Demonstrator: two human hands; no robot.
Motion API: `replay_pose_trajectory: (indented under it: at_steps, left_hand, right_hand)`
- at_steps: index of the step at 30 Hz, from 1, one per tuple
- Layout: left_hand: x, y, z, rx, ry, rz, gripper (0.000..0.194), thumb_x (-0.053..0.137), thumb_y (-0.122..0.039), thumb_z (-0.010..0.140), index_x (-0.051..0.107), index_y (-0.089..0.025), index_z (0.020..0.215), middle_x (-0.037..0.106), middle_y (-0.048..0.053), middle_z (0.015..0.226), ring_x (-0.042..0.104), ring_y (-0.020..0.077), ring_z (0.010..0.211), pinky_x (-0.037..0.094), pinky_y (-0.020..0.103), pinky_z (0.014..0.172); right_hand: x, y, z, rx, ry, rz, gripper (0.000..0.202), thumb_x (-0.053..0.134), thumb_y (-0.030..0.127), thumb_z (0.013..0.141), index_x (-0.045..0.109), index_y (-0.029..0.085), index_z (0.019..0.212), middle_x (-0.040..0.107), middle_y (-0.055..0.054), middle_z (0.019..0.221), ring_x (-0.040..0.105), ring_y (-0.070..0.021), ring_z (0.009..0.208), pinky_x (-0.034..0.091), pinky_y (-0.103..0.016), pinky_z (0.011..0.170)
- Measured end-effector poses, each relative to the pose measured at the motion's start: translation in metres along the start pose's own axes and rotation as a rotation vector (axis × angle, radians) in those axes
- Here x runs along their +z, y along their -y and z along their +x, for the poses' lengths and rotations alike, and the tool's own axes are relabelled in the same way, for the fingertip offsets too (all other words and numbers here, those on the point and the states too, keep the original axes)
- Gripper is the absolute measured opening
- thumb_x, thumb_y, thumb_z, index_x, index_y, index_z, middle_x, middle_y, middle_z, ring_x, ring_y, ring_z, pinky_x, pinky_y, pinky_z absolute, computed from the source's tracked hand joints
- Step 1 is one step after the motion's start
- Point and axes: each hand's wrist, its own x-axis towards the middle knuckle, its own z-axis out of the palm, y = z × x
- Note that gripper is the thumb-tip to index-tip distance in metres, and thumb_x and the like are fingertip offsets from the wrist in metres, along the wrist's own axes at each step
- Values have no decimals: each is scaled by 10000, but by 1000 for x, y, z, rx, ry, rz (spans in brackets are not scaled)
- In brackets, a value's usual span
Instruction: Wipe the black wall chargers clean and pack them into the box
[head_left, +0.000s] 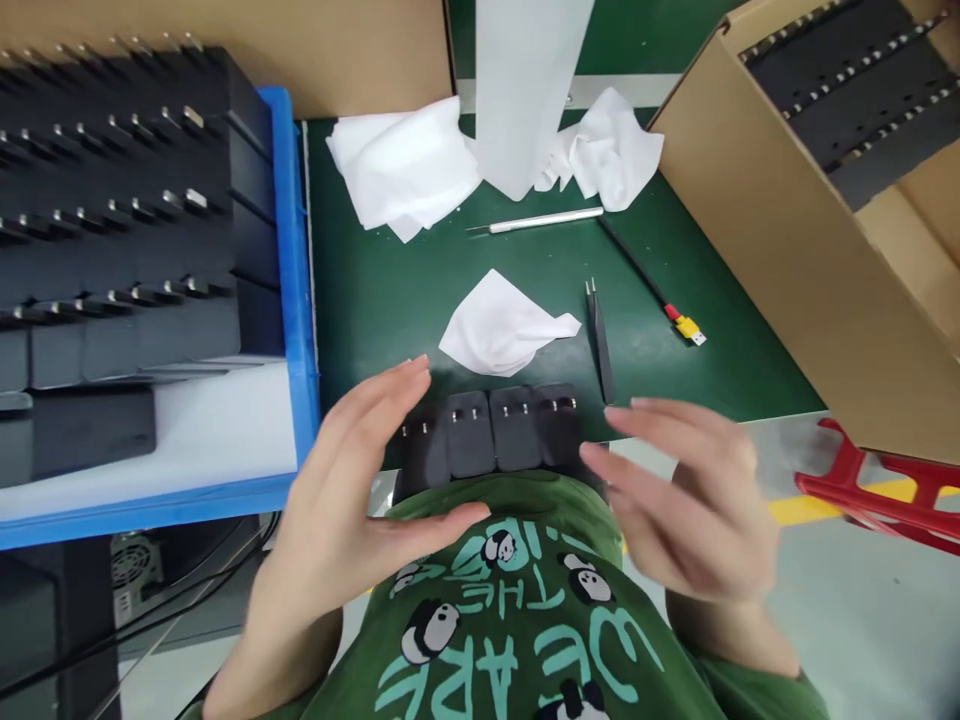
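Four black plug adapters point(471, 434) stand side by side at the near edge of the green table, metal pins up. My left hand point(352, 490) is at their left end, thumb and fingers spread, holding nothing. At their right end my right hand point(682, 490) is raised with its fingers apart and nothing in them, slightly blurred. Just beyond the adapters lies a white cloth point(502, 325). Black tweezers point(599, 345) rest to the right of the cloth.
A blue-edged tray point(292, 290) of black adapters point(255, 200) fills the left. At the right stands a cardboard box point(810, 270) with black pieces. Farther back lie white cloths point(409, 165), a white pen-like tool point(544, 221) and a USB cable point(645, 275). A red frame point(885, 485) is lower right.
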Motion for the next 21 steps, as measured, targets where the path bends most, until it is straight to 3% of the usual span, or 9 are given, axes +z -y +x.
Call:
replay_pose_trajectory:
  at_steps: [5, 8, 11, 14, 18, 21]
  left_hand:
    - [24, 9, -8, -73, 11, -80, 900, 815, -336, 813, 313, -264, 1556, 560, 100, 1457, 560, 292, 1338, 509, 415, 1117]
    - [32, 14, -9, -79, -2, -160, 847, 762, -248, 848, 300, -277, 1558, 570, 91, 1436, 578, 262, 1314, 506, 389, 1110]
    - [31, 15, -6, -43, -13, -176, 853, 775, -297, 848, 301, -268, 1557, 544, 107, 1462, 545, 282, 1349, 499, 409, 1117]
    - [25, 14, 0, 27, -27, -133, 861, 816, -373, 815, 349, -260, 1531, 530, 124, 1477, 512, 320, 1378, 466, 475, 1147]
    - [19, 9, 9, 108, -9, -87, 763, 813, -322, 823, 416, -225, 1468, 573, 145, 1423, 511, 334, 1380, 443, 525, 1156]
    - [19, 1, 16, 150, 19, 15, 673, 778, -342, 852, 456, -205, 1426, 617, 141, 1391, 518, 348, 1370, 411, 554, 1163]
  right_hand:
    - [36, 31, -18, 72, 100, -141, 320, 599, 114, 883, 708, 164, 1180, 584, -158, 1353, 470, -318, 1335, 469, -482, 1066]
    - [49, 47, -20, 26, 123, -149, 351, 674, 150, 866, 716, 280, 1190, 476, -42, 1520, 344, -273, 1451, 337, -501, 1210]
    - [44, 52, -17, -23, 42, -71, 284, 701, 132, 848, 739, 259, 1099, 477, 9, 1523, 437, -220, 1385, 379, -439, 1212]
    - [30, 37, -12, 105, -25, 27, 235, 630, 69, 845, 724, 190, 1024, 618, -76, 1316, 604, -232, 1179, 555, -400, 987]
    - [24, -4, 0, 465, -138, 7, 196, 637, 125, 860, 661, 221, 1029, 666, -75, 1037, 654, -230, 903, 556, -381, 747]
    - [37, -31, 14, 515, 25, -185, 317, 630, 220, 906, 603, 219, 1222, 643, -85, 1018, 606, -224, 826, 542, -383, 735]
